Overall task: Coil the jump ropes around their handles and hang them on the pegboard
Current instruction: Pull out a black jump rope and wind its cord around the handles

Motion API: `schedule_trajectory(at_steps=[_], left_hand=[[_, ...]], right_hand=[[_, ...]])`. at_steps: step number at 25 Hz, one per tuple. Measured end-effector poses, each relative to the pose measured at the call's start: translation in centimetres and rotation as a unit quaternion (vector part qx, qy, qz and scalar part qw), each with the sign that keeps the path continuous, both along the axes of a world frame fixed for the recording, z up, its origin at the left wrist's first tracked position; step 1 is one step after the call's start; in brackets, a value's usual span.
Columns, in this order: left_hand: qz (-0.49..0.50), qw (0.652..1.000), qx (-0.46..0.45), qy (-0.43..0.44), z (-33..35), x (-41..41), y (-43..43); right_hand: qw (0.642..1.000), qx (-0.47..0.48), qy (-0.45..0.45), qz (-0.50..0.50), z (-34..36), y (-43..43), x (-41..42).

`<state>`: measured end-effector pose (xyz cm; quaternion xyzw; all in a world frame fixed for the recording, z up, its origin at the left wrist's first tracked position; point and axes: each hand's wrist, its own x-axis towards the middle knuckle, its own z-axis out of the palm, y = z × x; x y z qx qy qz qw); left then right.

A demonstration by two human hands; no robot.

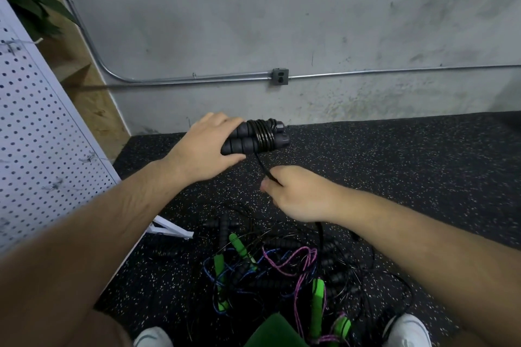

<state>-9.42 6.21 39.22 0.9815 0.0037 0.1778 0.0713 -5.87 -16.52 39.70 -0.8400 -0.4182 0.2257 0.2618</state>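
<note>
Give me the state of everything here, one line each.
black handles: side by side, several rope turns round them.
black rope: partly coiled, rest trailing down.
left grip: holds the handles.
right grip: pinches the rope.
floor pile: tangled, uncoiled.
pegboard: no rope hung in view.

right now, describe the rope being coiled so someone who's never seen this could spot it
Find the outlet box on the concrete wall; just below it, the left hand grips two black ribbed handles. Only these are wound with black cord, its tail running to the right hand; the other ropes lie in a loose tangle by the shoes.
</note>
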Motion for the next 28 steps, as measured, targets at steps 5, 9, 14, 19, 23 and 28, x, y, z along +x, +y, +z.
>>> schedule_trajectory(at_steps=[5, 9, 14, 19, 23, 28], left_hand=[[-0.031, 0.999, 0.007, 0.019, -0.5, -0.1, 0.1], [-0.114, 0.992, 0.006, 0.049, -0.5, -0.9, -2.4], [-0.193, 0.979, -0.007, 0.063, 0.6, -2.6, -5.6], [-0.163, 0.981, -0.084, 0.056, 2.9, -4.5, -7.1], [-0.118, 0.986, -0.118, 0.017, 3.0, -4.3, -6.5], [-0.049, 0.997, -0.064, -0.021, 1.8, -2.5, -4.0]], right_hand=[[0.974, -0.042, -0.221, 0.018, 5.0, -1.6, -1.9], [0.906, -0.030, -0.422, -0.005, 6.6, -2.1, 0.7], [0.924, 0.010, -0.383, -0.006, 6.1, -3.1, 5.5], [0.981, 0.192, -0.006, -0.022, 4.5, -3.5, 7.5], [0.968, 0.146, 0.190, -0.069, 1.3, -2.3, 4.4], [0.991, 0.095, 0.096, -0.004, -1.4, -0.3, 1.0]])
